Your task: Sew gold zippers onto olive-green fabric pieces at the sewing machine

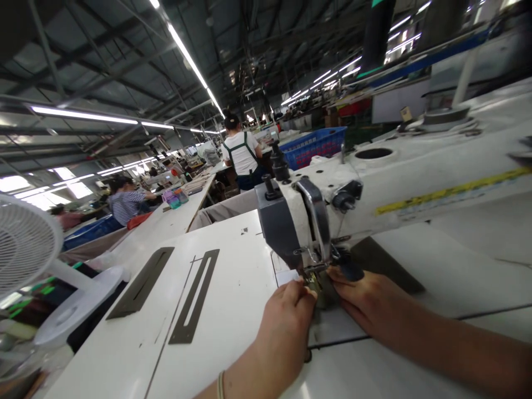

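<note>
A white and dark grey sewing machine [291, 221] stands over the white table. At its needle area lies a dark olive fabric piece [328, 296], partly covered by my hands. My left hand [286, 316], with a band at the wrist, is left of the presser foot, thumb and fingers pinched at the edge of the fabric. On the right, my right hand [369, 299] has its fingers together on the same piece, close to the foot. Another dark piece [386, 263] lies behind my right hand. Further left rest a slotted strip [195, 299] and a wider dark piece [141, 282].
A white fan [29, 249] stands at the left edge. Beyond the table are a blue basket [313, 147], a person in a white shirt with their back turned, and a person in stripes at another table. A yellow tape measure [453, 191] runs along the machine arm.
</note>
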`<state>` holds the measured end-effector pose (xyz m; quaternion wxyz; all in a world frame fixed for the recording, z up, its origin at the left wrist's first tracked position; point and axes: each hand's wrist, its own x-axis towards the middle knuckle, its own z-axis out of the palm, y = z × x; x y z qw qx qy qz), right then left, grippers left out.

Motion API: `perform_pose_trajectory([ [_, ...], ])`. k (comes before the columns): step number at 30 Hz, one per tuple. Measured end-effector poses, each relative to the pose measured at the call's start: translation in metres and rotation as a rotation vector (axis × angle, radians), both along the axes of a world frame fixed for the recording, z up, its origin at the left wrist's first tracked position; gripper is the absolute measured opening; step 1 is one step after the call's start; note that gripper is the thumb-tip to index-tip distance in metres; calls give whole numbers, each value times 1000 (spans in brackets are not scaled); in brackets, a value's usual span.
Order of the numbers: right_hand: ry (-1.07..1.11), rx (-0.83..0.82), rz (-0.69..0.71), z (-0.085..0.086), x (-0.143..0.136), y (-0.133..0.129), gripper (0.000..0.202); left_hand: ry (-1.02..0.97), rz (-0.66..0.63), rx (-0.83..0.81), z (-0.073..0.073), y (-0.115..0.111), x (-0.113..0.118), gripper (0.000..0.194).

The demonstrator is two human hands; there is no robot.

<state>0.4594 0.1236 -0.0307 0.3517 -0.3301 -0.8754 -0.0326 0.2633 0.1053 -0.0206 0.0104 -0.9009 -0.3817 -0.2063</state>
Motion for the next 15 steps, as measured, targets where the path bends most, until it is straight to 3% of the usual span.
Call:
perform_pose_trajectory([
  [15, -9, 95, -21, -6, 0, 18, 32, 43, 28, -37, -3, 17, -1, 17],
])
